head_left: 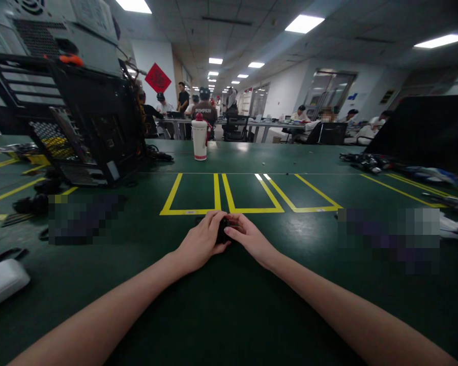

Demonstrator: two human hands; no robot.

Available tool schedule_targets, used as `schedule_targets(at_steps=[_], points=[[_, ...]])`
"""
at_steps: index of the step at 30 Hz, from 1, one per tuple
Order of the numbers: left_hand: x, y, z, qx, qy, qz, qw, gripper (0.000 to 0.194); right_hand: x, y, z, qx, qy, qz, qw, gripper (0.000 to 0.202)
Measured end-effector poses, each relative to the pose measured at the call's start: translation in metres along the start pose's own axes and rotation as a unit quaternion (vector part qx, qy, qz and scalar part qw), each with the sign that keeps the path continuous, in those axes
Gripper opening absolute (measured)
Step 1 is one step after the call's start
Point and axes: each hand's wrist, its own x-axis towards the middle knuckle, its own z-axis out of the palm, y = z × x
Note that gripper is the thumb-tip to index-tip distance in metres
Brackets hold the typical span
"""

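Both hands meet at the middle of the dark green table (pixel 229 305), just in front of the yellow tape outlines (pixel 191 211). Fingers of my left hand (pixel 205 236) wrap round a small black object (pixel 222 233). From the other side my right hand (pixel 248 235) grips the same object, its thumb pressed against the near face. Most of the object is covered by my fingers, so I cannot make out its kind. A dark edge shows just left of my left fingers.
A black computer case (pixel 87 127) stands at the left, a metal power supply on top. Behind the tape is a white cup (pixel 200 140) with a red lid. Cables and tools (pixel 370 162) lie at the right. A white object (pixel 3 282) sits near left. People work farther back.
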Motion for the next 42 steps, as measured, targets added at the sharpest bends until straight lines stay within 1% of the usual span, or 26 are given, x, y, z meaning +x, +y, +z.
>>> schedule_targets(at_steps=[6,10,13,18,20,22,25,28,30,34,37,39,42], points=[[-0.0009,-0.0009,-0.0007,0.007,-0.006,0.007,1.000,0.062,-0.0001,0.0012,-0.0016,0.034,0.000,0.009,0.999,0.040],[-0.0005,-0.0011,0.0005,0.006,-0.008,0.003,1.000,0.060,-0.0029,-0.0021,-0.0018,0.046,-0.034,0.000,0.998,0.030],[-0.0006,-0.0010,0.0009,0.004,-0.010,-0.004,1.000,0.060,-0.0070,-0.0061,-0.0004,0.050,-0.045,-0.009,0.998,0.031],[-0.0001,-0.0006,0.0005,0.003,-0.010,0.000,1.000,0.059,-0.0090,-0.0071,0.0018,0.034,-0.025,-0.016,0.999,0.021],[0.0005,-0.0005,0.0006,0.005,-0.010,-0.001,1.000,0.059,-0.0072,-0.0049,0.0015,0.025,-0.008,-0.017,1.000,0.022],[0.0012,-0.0004,0.0010,0.004,-0.011,-0.002,1.000,0.059,-0.0049,-0.0023,0.0007,0.022,0.003,-0.009,1.000,0.027],[0.0016,-0.0007,0.0020,0.009,-0.005,0.003,1.000,0.059,-0.0030,-0.0008,-0.0005,0.031,-0.009,0.002,0.999,0.031],[0.0011,-0.0013,0.0032,0.014,-0.001,0.006,1.000,0.060,-0.0042,-0.0032,-0.0002,0.051,-0.030,-0.010,0.998,0.031],[0.0006,-0.0018,0.0038,0.014,-0.001,0.007,1.000,0.060,-0.0058,-0.0055,0.0009,0.055,-0.029,-0.020,0.998,0.029],[0.0005,-0.0019,0.0035,0.008,0.000,0.009,1.000,0.059,-0.0067,-0.0067,0.0025,0.041,0.001,-0.025,0.999,0.018],[0.0009,-0.0011,0.0018,0.007,-0.002,0.010,1.000,0.058,-0.0048,-0.0052,0.0010,0.026,0.013,-0.005,1.000,0.023],[0.0009,-0.0007,0.0007,0.005,-0.005,0.010,1.000,0.057,-0.0038,-0.0050,-0.0007,0.015,0.011,0.011,1.000,0.025],[0.0002,-0.0005,0.0003,0.002,-0.006,0.007,1.000,0.057,-0.0047,-0.0065,-0.0022,0.022,-0.016,0.009,1.000,0.025]])
